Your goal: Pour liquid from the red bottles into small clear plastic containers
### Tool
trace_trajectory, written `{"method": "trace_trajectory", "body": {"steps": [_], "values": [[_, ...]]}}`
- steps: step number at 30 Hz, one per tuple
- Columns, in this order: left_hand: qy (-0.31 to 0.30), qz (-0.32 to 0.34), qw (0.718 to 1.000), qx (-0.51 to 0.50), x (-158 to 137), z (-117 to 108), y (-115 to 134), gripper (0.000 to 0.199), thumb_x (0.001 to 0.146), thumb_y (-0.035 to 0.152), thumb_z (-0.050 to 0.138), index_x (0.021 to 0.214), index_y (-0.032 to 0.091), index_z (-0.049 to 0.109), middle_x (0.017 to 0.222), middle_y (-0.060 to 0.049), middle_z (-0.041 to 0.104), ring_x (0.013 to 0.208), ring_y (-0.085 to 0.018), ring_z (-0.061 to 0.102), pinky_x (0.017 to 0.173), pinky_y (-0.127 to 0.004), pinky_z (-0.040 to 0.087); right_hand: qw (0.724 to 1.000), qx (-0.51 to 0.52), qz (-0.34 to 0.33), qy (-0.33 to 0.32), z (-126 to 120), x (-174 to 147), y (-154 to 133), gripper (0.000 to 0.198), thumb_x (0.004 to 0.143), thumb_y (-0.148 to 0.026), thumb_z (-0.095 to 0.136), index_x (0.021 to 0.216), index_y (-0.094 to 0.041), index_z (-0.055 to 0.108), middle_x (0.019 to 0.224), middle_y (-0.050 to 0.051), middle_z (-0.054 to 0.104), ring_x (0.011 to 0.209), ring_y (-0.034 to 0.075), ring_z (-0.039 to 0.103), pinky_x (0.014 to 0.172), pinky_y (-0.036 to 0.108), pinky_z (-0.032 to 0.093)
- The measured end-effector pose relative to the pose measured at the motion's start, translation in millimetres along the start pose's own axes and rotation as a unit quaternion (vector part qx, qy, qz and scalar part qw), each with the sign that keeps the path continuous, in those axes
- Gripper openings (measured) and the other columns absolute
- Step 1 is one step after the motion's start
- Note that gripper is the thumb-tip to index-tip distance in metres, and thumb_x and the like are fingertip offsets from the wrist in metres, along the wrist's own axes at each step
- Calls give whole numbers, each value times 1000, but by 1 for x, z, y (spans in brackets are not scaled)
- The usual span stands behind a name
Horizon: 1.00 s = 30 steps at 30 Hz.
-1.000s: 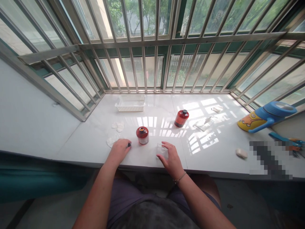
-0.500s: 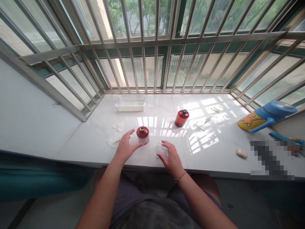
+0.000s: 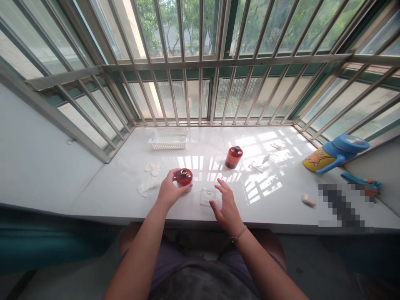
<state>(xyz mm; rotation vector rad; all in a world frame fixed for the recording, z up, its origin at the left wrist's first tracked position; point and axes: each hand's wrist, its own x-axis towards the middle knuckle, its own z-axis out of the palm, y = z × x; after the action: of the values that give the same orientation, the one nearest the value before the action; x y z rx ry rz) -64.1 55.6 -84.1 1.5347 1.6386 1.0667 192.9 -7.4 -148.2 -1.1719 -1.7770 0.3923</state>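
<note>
Left hand [image 3: 168,192] closed round open red bottle [image 3: 183,176], tipped it off desk [image 3: 125,183] since earlier. Fingers wrapped its body. Right hand [image 3: 225,205] spread, fingers loose beside clear dish [image 3: 208,194]. Bottle looked glassy, slippery, breakable; grip mid-body, below neck.

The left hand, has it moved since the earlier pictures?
Yes. The left hand left the sill beside the white pads and went right to the open red bottle, which it now grips.
</note>
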Motion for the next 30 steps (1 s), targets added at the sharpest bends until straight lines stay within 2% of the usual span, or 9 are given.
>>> {"method": "trace_trajectory", "body": {"steps": [4,7,13,16,18,21,24,27,30], "values": [[-127,28,989,-67,-12,-36,24,75,69,40,99,134,25,63,127,-11,77,119,-33,74,106,-48,59,997,78,24,-4,-23,8,-25,39,110,-36,54,148,-27,54,156,16,55,151,33,49,125,60,41],[-270,81,948,-149,-23,-55,41,80,69,36,101,139,24,63,138,-15,73,123,-34,73,106,-46,59,977,185,28,-99,-36,16,-45,35,109,-41,57,141,-28,61,149,14,61,145,31,55,123,54,44],[-433,205,863,-160,-37,-53,76,88,57,56,103,135,27,75,139,-15,74,140,-44,64,121,-58,48,829,451,65,-325,-44,30,-73,86,87,-74,78,154,-25,56,147,13,65,139,34,62,120,53,48],[-471,188,847,-159,-38,-38,88,85,45,68,102,119,31,85,143,-13,72,141,-46,62,118,-59,51,758,512,88,-395,-44,33,-83,93,75,-72,89,148,-23,62,135,12,73,129,35,69,117,53,50],[-503,156,832,-175,-37,-27,91,88,37,72,102,113,30,87,148,-13,69,142,-48,61,114,-57,55,743,528,103,-399,-41,30,-88,95,66,-69,96,143,-22,65,128,11,75,124,35,71,115,52,52],[-532,128,810,-211,-39,-12,81,98,35,75,101,120,29,85,153,-13,66,146,-48,58,117,-57,52,750,531,130,-371,-37,19,-89,95,57,-69,100,134,-22,68,119,11,77,115,35,74,112,52,53],[-478,98,823,-291,-43,1,56,103,53,81,94,138,28,76,157,-16,63,148,-46,56,121,-58,49,786,522,177,-282,-36,5,-85,93,60,-70,98,134,-22,65,124,12,75,115,35,73,109,53,55],[-319,65,889,-323,-43,13,23,93,69,80,87,142,24,71,151,-19,67,149,-40,56,129,-56,41,843,455,218,-186,-40,-7,-78,92,65,-66,98,138,-24,60,131,13,73,120,36,71,108,52,56],[-186,38,962,-197,-41,27,-7,77,79,61,91,142,24,68,153,-16,66,152,-35,54,135,-55,31,885,378,244,-115,-47,-14,-67,86,72,-57,97,140,-25,57,133,13,72,121,34,71,109,50,57]]}}
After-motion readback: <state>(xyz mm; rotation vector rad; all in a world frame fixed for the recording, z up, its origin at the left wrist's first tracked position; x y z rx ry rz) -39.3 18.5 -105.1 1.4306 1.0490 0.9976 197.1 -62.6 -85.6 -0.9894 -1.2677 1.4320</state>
